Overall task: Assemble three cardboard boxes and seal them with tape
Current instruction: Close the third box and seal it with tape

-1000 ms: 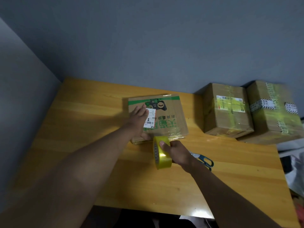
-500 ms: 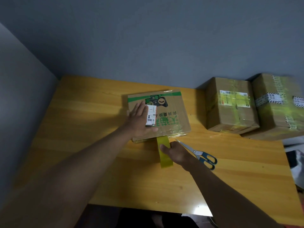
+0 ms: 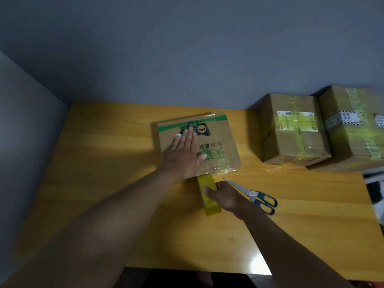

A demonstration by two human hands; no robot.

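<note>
A flat cardboard box [image 3: 220, 142] printed with a green stripe and a game-controller logo lies near the middle of the wooden bench [image 3: 99, 163]. The left hand [image 3: 184, 154] presses flat on its top, fingers straight and together, thumb spread toward the right. Just in front of the box's near edge, the right hand [image 3: 225, 196] grips a roll of yellow tape [image 3: 208, 196] — thumb over the outer face, the roll standing on edge and its far end touching the box's near side. A pair of scissors [image 3: 252, 194] with dark blue-grey handles lies on the bench just right of that hand, blades pointing toward the box. At the far right, against the grey wall, two taped-up cardboard boxes sit side by side — the left sealed box [image 3: 291, 129] and the right sealed box [image 3: 353, 127], both wrapped in yellowish tape.
</note>
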